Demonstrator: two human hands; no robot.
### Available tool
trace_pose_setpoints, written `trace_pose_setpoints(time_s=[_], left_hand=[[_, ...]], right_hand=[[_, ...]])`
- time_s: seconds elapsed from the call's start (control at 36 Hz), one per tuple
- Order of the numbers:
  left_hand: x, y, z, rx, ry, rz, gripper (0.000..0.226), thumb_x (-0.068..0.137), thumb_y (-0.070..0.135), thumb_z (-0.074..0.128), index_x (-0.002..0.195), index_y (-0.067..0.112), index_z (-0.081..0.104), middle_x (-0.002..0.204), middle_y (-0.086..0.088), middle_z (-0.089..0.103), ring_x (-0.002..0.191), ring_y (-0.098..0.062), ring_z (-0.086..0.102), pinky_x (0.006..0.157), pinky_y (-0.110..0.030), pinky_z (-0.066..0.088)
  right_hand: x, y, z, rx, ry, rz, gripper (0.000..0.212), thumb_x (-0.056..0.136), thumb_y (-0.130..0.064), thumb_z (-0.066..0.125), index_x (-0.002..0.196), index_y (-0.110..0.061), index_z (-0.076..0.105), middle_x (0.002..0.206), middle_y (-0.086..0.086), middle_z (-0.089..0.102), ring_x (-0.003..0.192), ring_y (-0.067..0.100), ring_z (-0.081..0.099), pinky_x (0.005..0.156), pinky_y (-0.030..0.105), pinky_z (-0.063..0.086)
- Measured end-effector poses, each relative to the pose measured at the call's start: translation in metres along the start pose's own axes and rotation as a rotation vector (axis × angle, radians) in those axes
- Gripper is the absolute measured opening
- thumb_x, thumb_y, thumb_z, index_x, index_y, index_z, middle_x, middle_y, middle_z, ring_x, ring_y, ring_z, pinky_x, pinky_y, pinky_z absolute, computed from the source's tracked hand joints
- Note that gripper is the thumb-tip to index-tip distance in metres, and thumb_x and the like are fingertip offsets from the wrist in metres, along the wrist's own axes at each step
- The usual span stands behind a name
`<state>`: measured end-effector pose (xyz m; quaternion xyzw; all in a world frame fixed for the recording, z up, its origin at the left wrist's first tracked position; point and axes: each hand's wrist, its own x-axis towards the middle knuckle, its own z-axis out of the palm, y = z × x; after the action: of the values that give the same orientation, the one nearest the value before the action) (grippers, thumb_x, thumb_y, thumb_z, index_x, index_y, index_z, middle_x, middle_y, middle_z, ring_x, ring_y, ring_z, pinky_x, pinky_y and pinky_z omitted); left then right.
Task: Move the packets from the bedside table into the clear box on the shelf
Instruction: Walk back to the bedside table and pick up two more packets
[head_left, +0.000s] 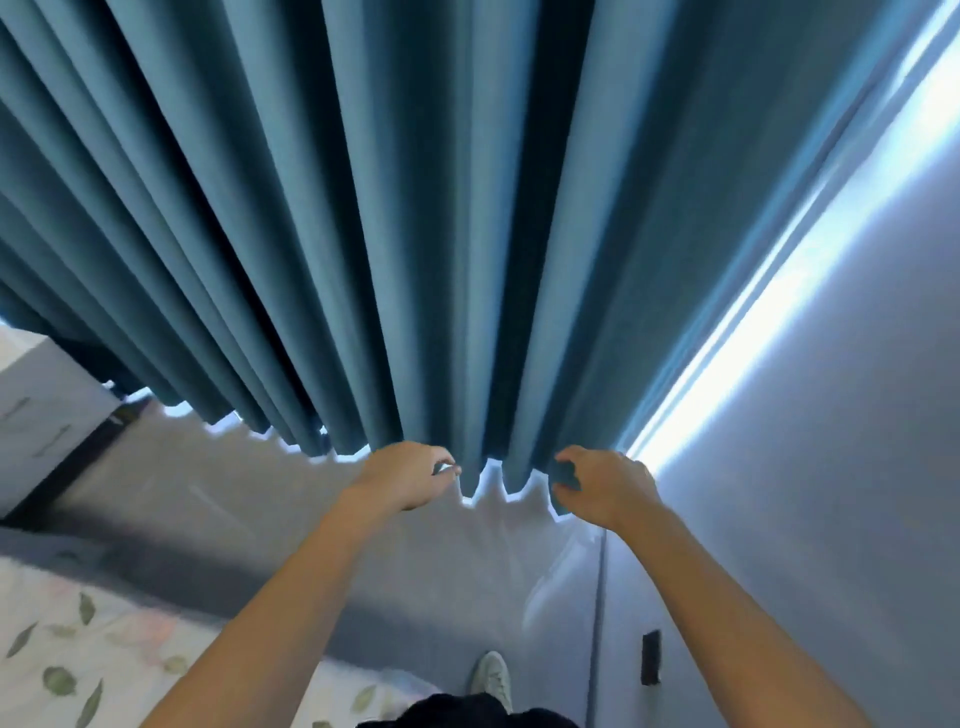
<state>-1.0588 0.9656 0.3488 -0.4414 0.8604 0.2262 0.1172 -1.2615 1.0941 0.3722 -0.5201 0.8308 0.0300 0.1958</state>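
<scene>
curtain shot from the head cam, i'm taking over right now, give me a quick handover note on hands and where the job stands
Left hand: fingers curled at the lower edge of the blue curtain; grip unclear.
Right hand: pinches a fold of the curtain's hem.
Job's things: no packets, bedside table, clear box or shelf can be made out. A white drawer unit stands at far left, a leaf-print bed at lower left.
Done: nothing that shows.
Left: find the packets and move them all.

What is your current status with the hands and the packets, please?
Left hand and right hand both gripping the pleated teal fabric curtain. Packets, bedside table, clear box: not in view. Curtain fills the view ahead.
</scene>
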Motion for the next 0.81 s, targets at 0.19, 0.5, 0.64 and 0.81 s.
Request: trace_pose_setpoints(time_s=[0.19,0.5,0.64,0.81], left_hand=[[0.051,-0.065,-0.057,-0.086,0.064,-0.178,0.033,0.095,0.052,0.036,0.115,0.039,0.059,0.108,0.011,0.064,0.106,-0.017,0.057,0.092,-0.035,0.044],[0.096,-0.172,-0.093,-0.215,0.087,-0.442,0.034,0.098,0.046,0.037,0.128,0.041,0.052,0.128,0.005,0.058,0.12,-0.021,0.052,0.094,-0.03,0.039],[0.124,-0.224,-0.117,-0.224,0.085,-0.578,0.036,0.097,0.05,0.034,0.128,0.044,0.05,0.125,0.006,0.06,0.12,-0.02,0.052,0.093,-0.032,0.042],[0.147,-0.289,-0.147,-0.168,0.091,-0.745,0.042,0.098,0.051,0.033,0.135,0.037,0.046,0.132,0.002,0.057,0.122,-0.022,0.051,0.091,-0.033,0.044]], right_hand=[[0.124,-0.062,-0.039,-0.061,-0.068,-0.171,0.042,0.092,-0.038,0.047,0.134,-0.031,0.046,0.118,-0.003,0.064,0.116,0.023,0.055,0.096,0.035,0.037],[0.28,-0.196,-0.044,-0.243,-0.283,-0.448,0.037,0.091,-0.037,0.051,0.127,-0.029,0.052,0.125,-0.004,0.058,0.116,0.022,0.054,0.092,0.034,0.044],[0.346,-0.261,-0.049,-0.287,-0.317,-0.553,0.035,0.091,-0.034,0.05,0.124,-0.025,0.055,0.126,-0.002,0.058,0.116,0.024,0.054,0.095,0.034,0.044],[0.414,-0.347,-0.063,-0.301,-0.41,-0.676,0.041,0.091,-0.04,0.051,0.129,-0.027,0.052,0.127,-0.002,0.057,0.116,0.022,0.054,0.093,0.03,0.046]])
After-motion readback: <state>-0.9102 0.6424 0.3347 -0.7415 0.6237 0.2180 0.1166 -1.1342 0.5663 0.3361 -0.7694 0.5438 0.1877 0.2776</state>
